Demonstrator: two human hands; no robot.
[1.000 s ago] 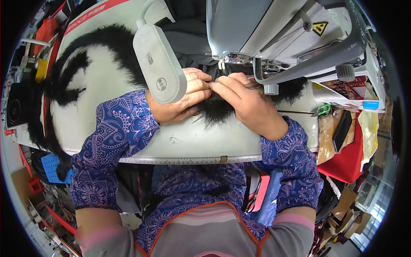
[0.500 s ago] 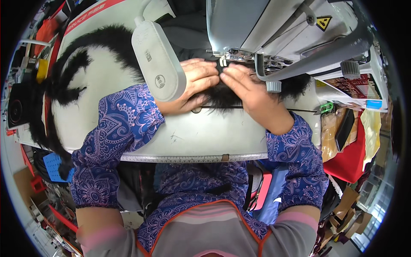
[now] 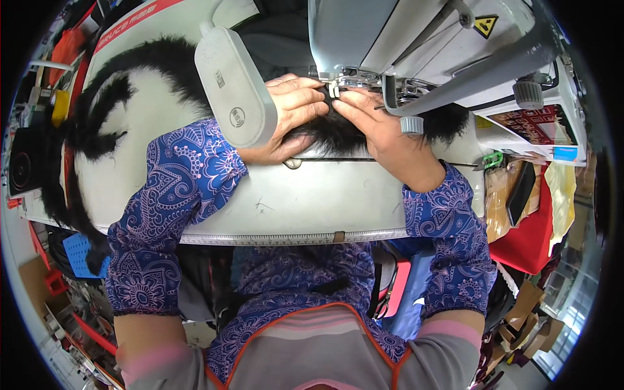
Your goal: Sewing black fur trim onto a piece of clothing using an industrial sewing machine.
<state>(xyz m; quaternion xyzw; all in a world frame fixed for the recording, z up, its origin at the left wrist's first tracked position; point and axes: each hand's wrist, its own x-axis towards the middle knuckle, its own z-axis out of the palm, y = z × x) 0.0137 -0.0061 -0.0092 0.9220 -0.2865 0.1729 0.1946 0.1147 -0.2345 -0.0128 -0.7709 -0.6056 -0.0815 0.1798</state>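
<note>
A smooth white work surface [image 3: 312, 201], faintly scratched, fills the middle of a cluttered room, a white ruled strip [image 3: 286, 238] edging its front. Beneath the left end hangs a blue perforated plastic piece [image 3: 84, 255]. Over the surface's left end curls a long, shaggy black fur strip [image 3: 162, 55], its hairs feathering outward in loops and trailing past the front left corner. Next comes a matte white, round-cornered flat panel [image 3: 234, 84], hiding part of the left hand [image 3: 290, 117].

That hand's fingers lie together, flattened along the dense, glossy black fur piece [image 3: 341, 133] at the centre of the surface, right before the needle area of a grey metal sewing machine [image 3: 354, 32]. The fur's tufts splay toward the front edge. The right hand [image 3: 390, 140] rests on its other side, fingers together, tips near the machine's foot; I cannot tell whether either hand pinches the fur. Blue patterned cloth covers both forearms.

Farther right are a ridged grey knob [image 3: 412, 125], more fur, a green-handled tool [image 3: 494, 160] near the surface's right edge and, beyond it, a flat black slab [image 3: 522, 193] and crumpled cream cloth [image 3: 559, 201].
</note>
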